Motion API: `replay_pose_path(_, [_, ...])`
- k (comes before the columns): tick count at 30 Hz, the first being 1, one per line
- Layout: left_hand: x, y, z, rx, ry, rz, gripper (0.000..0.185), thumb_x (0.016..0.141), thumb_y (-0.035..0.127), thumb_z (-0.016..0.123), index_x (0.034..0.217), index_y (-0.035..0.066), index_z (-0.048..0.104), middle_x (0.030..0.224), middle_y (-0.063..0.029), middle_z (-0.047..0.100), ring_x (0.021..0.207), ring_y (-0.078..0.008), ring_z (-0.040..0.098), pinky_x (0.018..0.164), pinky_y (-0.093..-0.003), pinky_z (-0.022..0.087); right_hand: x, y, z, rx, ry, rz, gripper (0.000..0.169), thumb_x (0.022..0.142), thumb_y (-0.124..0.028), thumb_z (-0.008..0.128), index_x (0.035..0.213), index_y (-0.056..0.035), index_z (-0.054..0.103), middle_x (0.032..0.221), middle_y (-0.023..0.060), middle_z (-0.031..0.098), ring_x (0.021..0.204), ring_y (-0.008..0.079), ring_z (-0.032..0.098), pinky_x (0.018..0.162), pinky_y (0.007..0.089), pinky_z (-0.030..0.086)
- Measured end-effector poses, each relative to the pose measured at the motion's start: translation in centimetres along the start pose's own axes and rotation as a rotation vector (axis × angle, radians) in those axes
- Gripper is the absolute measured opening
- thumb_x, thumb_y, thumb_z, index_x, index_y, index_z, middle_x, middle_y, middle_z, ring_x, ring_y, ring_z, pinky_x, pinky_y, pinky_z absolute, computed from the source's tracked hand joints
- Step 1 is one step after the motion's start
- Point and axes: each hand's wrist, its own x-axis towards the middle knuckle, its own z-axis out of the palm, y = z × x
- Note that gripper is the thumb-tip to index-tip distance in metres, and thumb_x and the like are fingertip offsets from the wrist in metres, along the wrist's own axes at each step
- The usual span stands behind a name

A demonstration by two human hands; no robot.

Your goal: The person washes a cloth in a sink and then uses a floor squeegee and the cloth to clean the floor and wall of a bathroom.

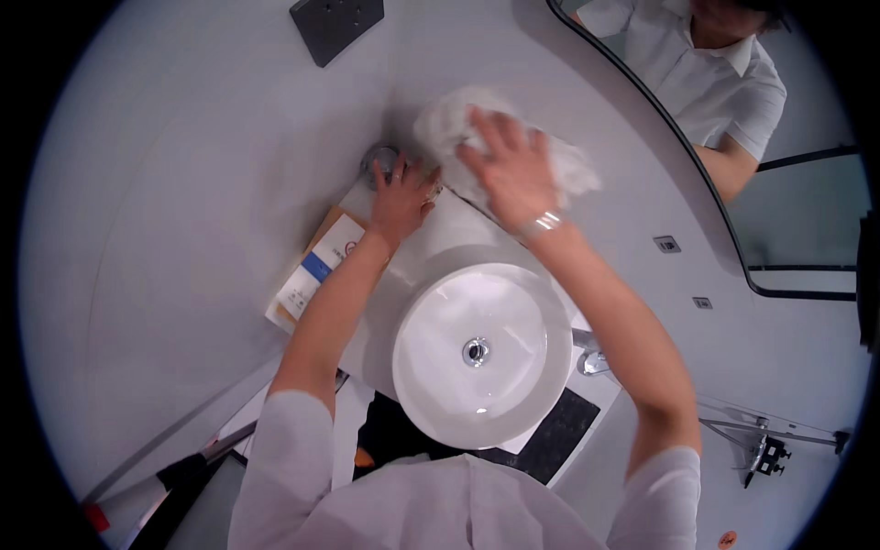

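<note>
My right hand (512,172) presses a white cloth (454,124) flat against the wall beyond the countertop, its fingers spread and slightly blurred. My left hand (404,199) is at the far corner of the white countertop (447,227), fingers spread over small clear glass items. One round glass (382,161) shows beside its fingertips; whether the hand grips one cannot be told. Nearer me stands a round white vessel sink (440,405) with a metal drain (476,352). Under my left forearm lies a tray with white printed packets (337,244).
A chrome faucet (592,363) stands right of the sink. A black-edged mirror (653,103) curves along the right wall, reflecting a person in a white shirt. A dark wall plate (338,27) is at the top. A shower fitting (763,454) hangs at lower right.
</note>
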Motion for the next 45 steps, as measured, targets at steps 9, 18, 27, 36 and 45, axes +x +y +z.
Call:
replay_pose_path(9, [-1.4, -0.8, 0.4, 0.024, -0.019, -0.016, 0.049, 0.073, 0.030, 0.063, 0.118, 0.018, 0.047, 0.124, -0.0016, 0.041, 0.123, -0.0327, 0.030, 0.095, -0.0671, 0.014, -8.8, 1.6, 15.4, -0.338, -0.480, -0.572, 0.019, 0.076, -0.018, 0.052, 0.088, -0.0150, 0.066, 0.110, 0.0027, 0.053, 0.115, 0.0211, 0.037, 0.093, 0.0393, 0.026])
replay_pose_path(18, [-0.6, 1.1, -1.1, -0.340, -0.192, 0.240, 0.041, 0.075, 0.008, 0.058, 0.114, 0.015, 0.052, 0.121, 0.0037, 0.049, 0.122, -0.0250, 0.034, 0.102, -0.0575, 0.017, -18.7, 9.4, 12.4, 0.461, -0.815, -0.281, 0.035, 0.065, -0.014, 0.061, 0.098, -0.0060, 0.058, 0.111, 0.0138, 0.051, 0.105, 0.0292, 0.047, 0.095, 0.0376, 0.036])
replay_pose_path(27, [-1.4, 4.5, 0.7, -0.381, -0.143, 0.398, 0.026, 0.075, 0.001, 0.054, 0.097, 0.013, 0.062, 0.111, 0.0027, 0.058, 0.114, -0.0212, 0.044, 0.104, -0.0462, 0.020, -28.8, 14.1, 12.8, 0.978, -1.146, 0.559, 0.042, 0.071, -0.026, 0.065, 0.110, -0.0138, 0.058, 0.090, 0.0099, 0.064, 0.082, 0.0210, 0.060, 0.079, 0.0300, 0.045])
replay_pose_path(36, [-3.7, 6.1, -6.0, -0.988, -0.154, -0.338, 0.022, 0.084, 0.012, 0.053, 0.103, 0.004, 0.059, 0.101, -0.0065, 0.061, 0.093, -0.0153, 0.056, 0.082, -0.0251, 0.042, -50.1, -2.7, 15.6, 0.741, -0.232, 0.937, 0.042, 0.062, -0.001, 0.059, 0.103, -0.0100, 0.059, 0.117, 0.0127, 0.050, 0.105, 0.0327, 0.046, 0.088, 0.0365, 0.043])
replay_pose_path(45, [-13.9, 19.2, -13.1, -0.677, 0.036, -0.121, 0.026, 0.085, 0.012, 0.053, 0.110, 0.005, 0.056, 0.112, -0.0098, 0.055, 0.104, -0.0221, 0.051, 0.089, -0.0325, 0.038, -52.9, -19.1, 5.4, 0.595, -0.100, 0.877, 0.036, 0.055, -0.016, 0.070, 0.088, -0.0102, 0.058, 0.100, 0.0102, 0.049, 0.100, 0.0362, 0.044, 0.080, 0.0446, 0.042])
